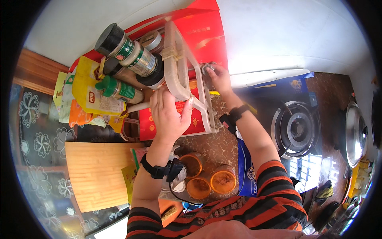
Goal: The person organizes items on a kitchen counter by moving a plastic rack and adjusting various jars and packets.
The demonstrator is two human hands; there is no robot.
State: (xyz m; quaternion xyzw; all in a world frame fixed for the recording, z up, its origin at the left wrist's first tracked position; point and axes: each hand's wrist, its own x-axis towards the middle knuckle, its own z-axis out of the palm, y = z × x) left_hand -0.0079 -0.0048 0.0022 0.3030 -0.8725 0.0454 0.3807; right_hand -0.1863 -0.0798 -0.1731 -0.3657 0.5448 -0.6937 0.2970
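Note:
My left hand point(170, 115) grips the near edge of a white plastic rack point(176, 86), thumb on its corner post. At the rack's right side, my right hand point(219, 76) holds a crumpled grey scouring pad or cloth point(208, 68); which of the two I cannot tell. On the rack's upper level lie or stand a seasoning jar with a black lid point(131, 53), a green-capped spice bottle point(121, 91) and a jar with a silvery lid point(151, 41). Yellow food packets point(100, 89) rest at the left end. Red card or paper point(206, 35) stands behind the rack.
A gas burner point(298, 128) is set in the hob at right, with a metal pot lid point(355, 134) beyond. Several orange-rimmed jars point(223, 181) stand on the brown marbled counter point(215, 146) near my body. A wooden board point(95, 176) lies at left, with a patterned glass surface beneath.

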